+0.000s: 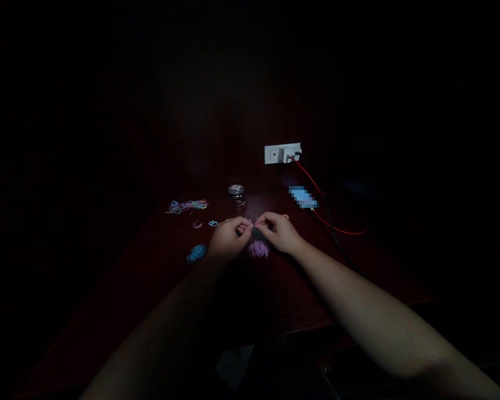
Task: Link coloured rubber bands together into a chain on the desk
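My left hand [230,239] and my right hand [278,230] meet over the dark red table, fingertips almost touching. Thumb and fingers are pinched on both; a tiny pale bit shows between them, too small to name. Just below the fingertips lies a pile of purple rubber bands [259,249]. A blue rubber band pile [196,253] sits left of my left wrist. Beyond that hand are a pair of light blue bands [213,223] and a few pinkish bands [197,224].
Mixed coloured bands [187,206] are spread at the back left of the table [150,278]. A clear lidded jar [236,195] stands behind my hands. At the right, a lit phone [303,196] has a red cable [341,229] running to the wall socket [282,153]. Surroundings are very dark.
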`<action>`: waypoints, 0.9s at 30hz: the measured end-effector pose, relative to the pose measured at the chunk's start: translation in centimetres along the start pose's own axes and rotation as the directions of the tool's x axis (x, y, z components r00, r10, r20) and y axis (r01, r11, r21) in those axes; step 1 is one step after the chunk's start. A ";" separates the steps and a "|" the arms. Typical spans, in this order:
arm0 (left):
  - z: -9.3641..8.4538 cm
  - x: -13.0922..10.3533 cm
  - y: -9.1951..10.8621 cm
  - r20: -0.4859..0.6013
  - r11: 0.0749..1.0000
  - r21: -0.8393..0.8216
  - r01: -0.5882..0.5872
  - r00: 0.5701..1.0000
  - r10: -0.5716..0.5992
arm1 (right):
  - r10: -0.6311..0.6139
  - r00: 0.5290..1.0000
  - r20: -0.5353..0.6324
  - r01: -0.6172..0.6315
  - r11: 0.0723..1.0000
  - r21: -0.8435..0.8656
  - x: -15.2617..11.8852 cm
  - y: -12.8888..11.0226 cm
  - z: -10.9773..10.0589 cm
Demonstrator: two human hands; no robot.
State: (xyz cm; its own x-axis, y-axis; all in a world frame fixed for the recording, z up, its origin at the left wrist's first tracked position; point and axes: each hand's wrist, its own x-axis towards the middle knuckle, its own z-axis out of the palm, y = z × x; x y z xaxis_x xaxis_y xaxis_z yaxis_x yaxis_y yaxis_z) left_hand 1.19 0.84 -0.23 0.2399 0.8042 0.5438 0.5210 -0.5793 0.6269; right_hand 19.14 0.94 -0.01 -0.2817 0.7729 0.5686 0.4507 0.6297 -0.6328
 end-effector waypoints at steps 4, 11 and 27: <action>-0.6 0.1 0.3 -0.052 0.996 0.076 -0.048 0.997 0.052 | -0.017 1.000 -0.011 0.017 0.999 -0.027 0.0 -0.2 -0.2; -0.5 0.1 0.2 -0.049 0.994 0.087 -0.062 0.997 0.067 | -0.033 0.999 -0.024 0.032 0.999 -0.038 0.1 0.1 -0.3; -0.4 0.0 0.3 0.058 0.995 0.074 -0.068 0.996 0.064 | -0.128 0.991 0.029 0.124 0.986 0.109 -0.1 -0.4 0.0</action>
State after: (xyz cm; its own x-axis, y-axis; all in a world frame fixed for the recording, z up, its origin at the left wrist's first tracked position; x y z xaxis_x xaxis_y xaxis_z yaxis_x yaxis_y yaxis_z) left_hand 1.00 0.64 0.16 0.3202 0.7718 0.5494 0.5627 -0.6215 0.5451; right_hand 18.99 0.62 0.13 -0.3614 0.6877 0.6297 0.3174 0.7257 -0.6104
